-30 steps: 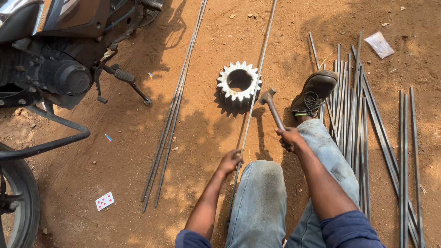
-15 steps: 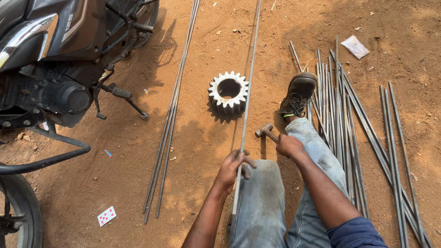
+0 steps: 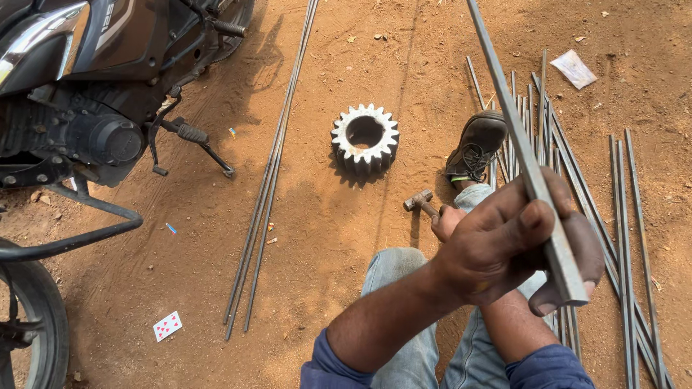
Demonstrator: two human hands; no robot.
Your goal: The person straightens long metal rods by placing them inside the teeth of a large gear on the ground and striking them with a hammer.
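Note:
My left hand (image 3: pixel 504 248) is raised close to the camera and grips a long flat steel rod (image 3: pixel 522 155), which runs up and away to the top of the view. Behind it my right hand (image 3: pixel 448 220) rests low by my knee, closed on the handle of a small hammer (image 3: pixel 419 201) whose head lies on the dirt. A grey toothed gear wheel (image 3: pixel 365 137) lies flat on the ground ahead, apart from both hands. My shoe (image 3: pixel 477 144) is stretched out to the right of the gear.
A motorcycle (image 3: pixel 86 108) stands at the left, its front wheel (image 3: pixel 29 324) at the bottom left. A few long rods (image 3: pixel 267 187) lie on the dirt in the middle, several more (image 3: pixel 620 216) at the right. A playing card (image 3: pixel 167 325) and a paper scrap (image 3: pixel 574 68) lie about.
My left hand has lifted the rod off the gear and up towards the camera. My right hand has lowered the hammer to the ground beside my knee.

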